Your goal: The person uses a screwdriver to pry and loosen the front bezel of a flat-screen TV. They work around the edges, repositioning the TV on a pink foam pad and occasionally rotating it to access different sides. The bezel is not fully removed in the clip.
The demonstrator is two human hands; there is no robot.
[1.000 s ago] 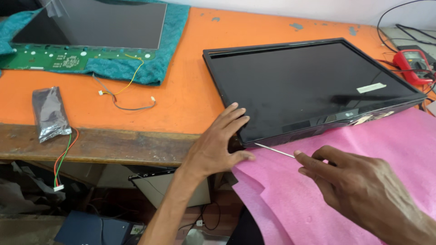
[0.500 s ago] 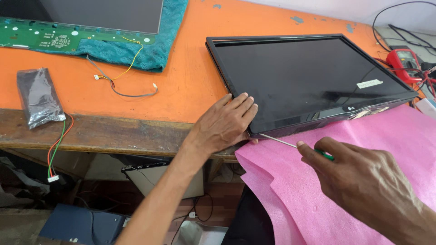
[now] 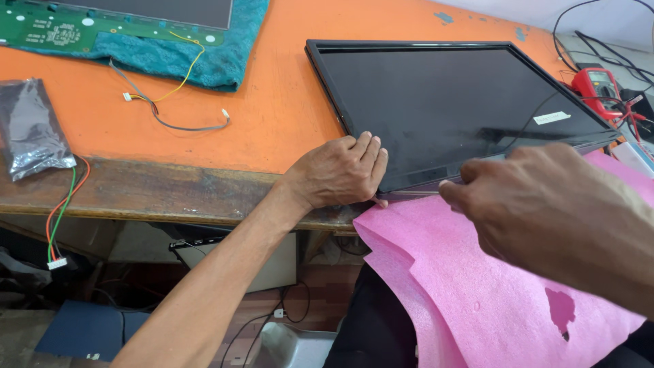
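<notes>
A black flat monitor lies screen-up on the orange table, with its near edge over a pink foam sheet. My left hand grips the monitor's near left corner, fingers on top of the bezel and thumb under the edge. My right hand is curled at the middle of the monitor's near edge. The thin screwdriver it held a moment ago is hidden behind the hand.
A green circuit board on a teal cloth lies at the back left, with loose wires trailing from it. A grey plastic bag sits at the left table edge. A red multimeter and cables are at the far right.
My left hand slid right onto the monitor's corner and took hold of it. My right hand rose from the pink sheet to the monitor's near edge, carrying the screwdriver out of sight.
</notes>
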